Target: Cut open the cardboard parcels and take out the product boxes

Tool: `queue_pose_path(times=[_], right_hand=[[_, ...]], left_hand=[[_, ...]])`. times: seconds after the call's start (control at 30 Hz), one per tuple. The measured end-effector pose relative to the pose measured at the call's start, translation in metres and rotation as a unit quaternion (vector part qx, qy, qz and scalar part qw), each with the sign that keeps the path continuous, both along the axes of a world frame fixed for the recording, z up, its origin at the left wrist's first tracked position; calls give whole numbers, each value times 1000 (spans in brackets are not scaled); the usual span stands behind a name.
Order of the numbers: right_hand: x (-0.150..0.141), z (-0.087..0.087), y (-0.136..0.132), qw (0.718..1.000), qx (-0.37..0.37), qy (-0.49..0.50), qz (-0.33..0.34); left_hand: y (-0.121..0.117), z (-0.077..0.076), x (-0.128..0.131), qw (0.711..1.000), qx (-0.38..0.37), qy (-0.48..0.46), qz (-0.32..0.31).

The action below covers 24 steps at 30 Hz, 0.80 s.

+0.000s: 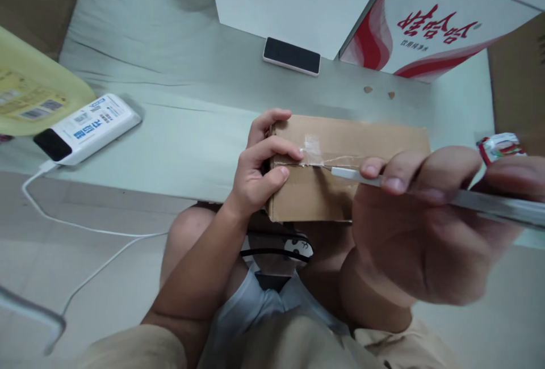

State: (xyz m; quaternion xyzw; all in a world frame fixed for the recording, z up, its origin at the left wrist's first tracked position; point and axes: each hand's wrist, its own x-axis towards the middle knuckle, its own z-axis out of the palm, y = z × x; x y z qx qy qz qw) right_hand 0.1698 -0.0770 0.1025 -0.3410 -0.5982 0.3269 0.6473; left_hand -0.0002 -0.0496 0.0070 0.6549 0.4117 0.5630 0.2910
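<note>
A small brown cardboard box [383,136] sits at the front edge of the pale green surface, with a taped seam along its top. My left hand [255,170] grips the box's left end, its fingertips and thumb on either side of the seam. My right hand [430,227] is closed around a slim craft knife [351,175] with a pale handle, close to the camera. The knife's thin tip meets the seam just right of the left fingers. Clear tape [313,149] crosses the seam beside that spot.
A white power bank [91,128] with a cable [85,224] lies left, beside a yellow bottle [34,85]. Behind the box are a dark-topped device [292,55], white boxes [281,5] and two small brown scraps [368,89]. A small colourful packet [501,146] lies right.
</note>
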Motion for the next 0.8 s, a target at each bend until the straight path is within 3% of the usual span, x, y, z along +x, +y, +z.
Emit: queue_pose_path(times=[0.13,0.33,0.53,0.67,0.77,0.8], right_hand=[[9,-3,0,999,-25,19,-24],[3,2,2,995,4,96,-34],[5,5,3,983,-59,170,-35],[16,3,7,974,-17,223,-20],[29,-1,11,959,15,276,-63],[34,-2,12,959,-4,271,-81]], left_hand=[[-1,1,0,1000,-4,-6,5],[3,-1,-2,1000,6,-7,-5],[5,0,-4,1000,-1,-4,-4],[5,1,-3,1000,1,-9,-4],[6,1,-2,1000,2,-13,-5],[6,1,-2,1000,1,-12,-5]])
